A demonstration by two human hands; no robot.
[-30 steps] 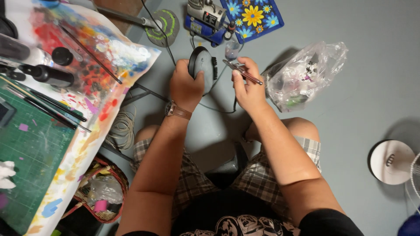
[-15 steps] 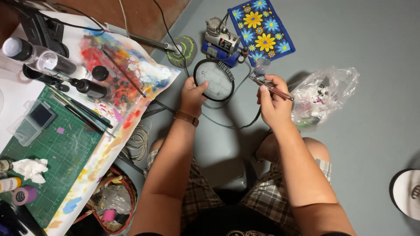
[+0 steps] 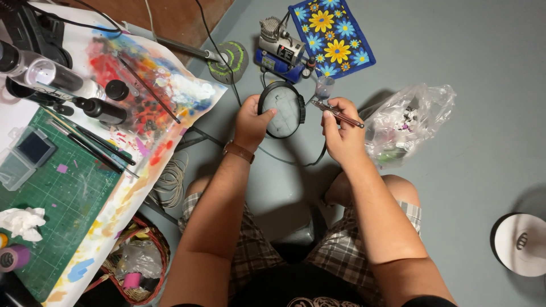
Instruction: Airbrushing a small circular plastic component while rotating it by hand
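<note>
My left hand grips the left rim of a round black-framed disc with a pale face, held above the grey floor. My right hand is closed around a slim metal airbrush with a small clear cup at its tip, just right of the disc. A thin black hose loops from the airbrush down under my hands. A brown strap sits on my left wrist.
A small blue compressor stands on the floor beside a blue flowered cloth. A clear plastic bag lies at right. A paint-stained paper, bottles, brushes and a green cutting mat cover the table at left. A basket sits below.
The view has drifted down and right. My left hand's grip on the disc has turned, showing its pale face, and my right hand with the airbrush has come nearer to it.
</note>
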